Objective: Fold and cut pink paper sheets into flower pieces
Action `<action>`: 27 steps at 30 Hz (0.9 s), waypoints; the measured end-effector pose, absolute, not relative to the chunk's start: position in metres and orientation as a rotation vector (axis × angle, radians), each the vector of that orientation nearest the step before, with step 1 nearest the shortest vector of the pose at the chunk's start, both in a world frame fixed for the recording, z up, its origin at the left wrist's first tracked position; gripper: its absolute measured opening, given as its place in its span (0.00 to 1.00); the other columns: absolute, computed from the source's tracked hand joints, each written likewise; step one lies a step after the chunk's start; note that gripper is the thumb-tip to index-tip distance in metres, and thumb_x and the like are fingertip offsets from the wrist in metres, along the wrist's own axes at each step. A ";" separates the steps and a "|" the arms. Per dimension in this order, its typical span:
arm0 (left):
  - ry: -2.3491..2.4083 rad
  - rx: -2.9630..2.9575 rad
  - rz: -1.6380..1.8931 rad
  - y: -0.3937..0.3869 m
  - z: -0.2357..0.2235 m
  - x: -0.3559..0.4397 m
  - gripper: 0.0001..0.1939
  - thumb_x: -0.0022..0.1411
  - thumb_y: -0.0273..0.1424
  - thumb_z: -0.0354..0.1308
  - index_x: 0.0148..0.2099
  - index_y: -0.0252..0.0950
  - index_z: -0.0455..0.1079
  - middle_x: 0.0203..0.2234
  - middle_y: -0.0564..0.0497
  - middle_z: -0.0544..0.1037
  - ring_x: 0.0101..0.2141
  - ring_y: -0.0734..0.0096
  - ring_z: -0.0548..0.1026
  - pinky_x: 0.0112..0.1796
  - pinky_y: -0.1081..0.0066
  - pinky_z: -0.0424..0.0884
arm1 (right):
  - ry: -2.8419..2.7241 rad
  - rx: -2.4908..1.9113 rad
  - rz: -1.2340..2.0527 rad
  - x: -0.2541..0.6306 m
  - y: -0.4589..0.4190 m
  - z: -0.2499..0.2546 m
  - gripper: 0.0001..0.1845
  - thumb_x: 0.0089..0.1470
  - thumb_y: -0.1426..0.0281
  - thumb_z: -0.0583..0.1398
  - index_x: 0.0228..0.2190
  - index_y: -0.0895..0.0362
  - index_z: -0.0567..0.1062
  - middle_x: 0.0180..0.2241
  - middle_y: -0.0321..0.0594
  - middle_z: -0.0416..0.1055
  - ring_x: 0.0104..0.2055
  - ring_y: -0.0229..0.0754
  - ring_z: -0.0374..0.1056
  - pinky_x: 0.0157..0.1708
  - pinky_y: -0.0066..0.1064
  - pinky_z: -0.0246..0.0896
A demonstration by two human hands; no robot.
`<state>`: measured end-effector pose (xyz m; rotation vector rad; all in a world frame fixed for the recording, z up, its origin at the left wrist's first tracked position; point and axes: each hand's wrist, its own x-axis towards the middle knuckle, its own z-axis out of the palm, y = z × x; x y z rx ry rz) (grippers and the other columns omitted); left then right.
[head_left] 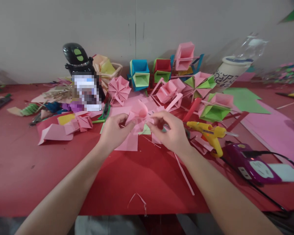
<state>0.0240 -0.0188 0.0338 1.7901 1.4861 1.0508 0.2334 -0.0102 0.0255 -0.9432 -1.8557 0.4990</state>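
The person's left hand (115, 130) and right hand (171, 130) have their fingers clamped on opposite sides of a curled pink paper piece (138, 111), which sits between them. To the right of the right fingers lies a yellow hot-glue gun (212, 132).

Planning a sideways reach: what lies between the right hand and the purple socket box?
The yellow glue gun and pink paper scraps lie between the right hand and the purple socket box, as the head view shows.

folded pink paper (138, 110) partly hidden behind fingers (165, 117), phone screen (87, 91) blurred into blocks, forearms (68, 182) cut off at bottom edge
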 end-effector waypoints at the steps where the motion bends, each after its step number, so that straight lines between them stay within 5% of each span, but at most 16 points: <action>1: 1.546 1.875 1.059 -0.020 0.033 0.025 0.17 0.64 0.35 0.58 0.24 0.38 0.60 0.19 0.57 0.65 0.24 0.74 0.65 0.26 0.72 0.59 | -1.936 -0.904 0.476 0.232 -0.012 0.026 0.11 0.61 0.66 0.62 0.46 0.53 0.77 0.31 0.36 0.72 0.29 0.37 0.66 0.33 0.30 0.64; 6: 1.650 2.184 1.085 -0.026 0.032 0.032 0.06 0.64 0.28 0.55 0.35 0.37 0.72 0.29 0.52 0.78 0.30 0.71 0.71 0.33 0.70 0.64 | -2.187 -1.133 0.453 0.227 -0.017 0.026 0.18 0.59 0.70 0.62 0.51 0.54 0.75 0.27 0.34 0.74 0.27 0.38 0.66 0.30 0.30 0.57; 14: 1.506 2.314 1.226 -0.028 0.031 0.034 0.06 0.68 0.27 0.56 0.38 0.37 0.74 0.33 0.51 0.79 0.33 0.71 0.74 0.36 0.72 0.68 | -2.089 -1.150 0.875 0.222 -0.013 0.015 0.10 0.59 0.69 0.62 0.43 0.55 0.73 0.20 0.29 0.67 0.22 0.37 0.63 0.25 0.29 0.56; 27: 1.381 2.225 1.430 -0.030 0.025 0.036 0.05 0.67 0.29 0.61 0.41 0.40 0.78 0.34 0.53 0.83 0.32 0.75 0.77 0.35 0.77 0.72 | -1.819 -1.117 1.438 0.221 -0.015 0.022 0.13 0.66 0.61 0.56 0.46 0.54 0.72 0.12 0.26 0.65 0.08 0.33 0.56 0.09 0.23 0.50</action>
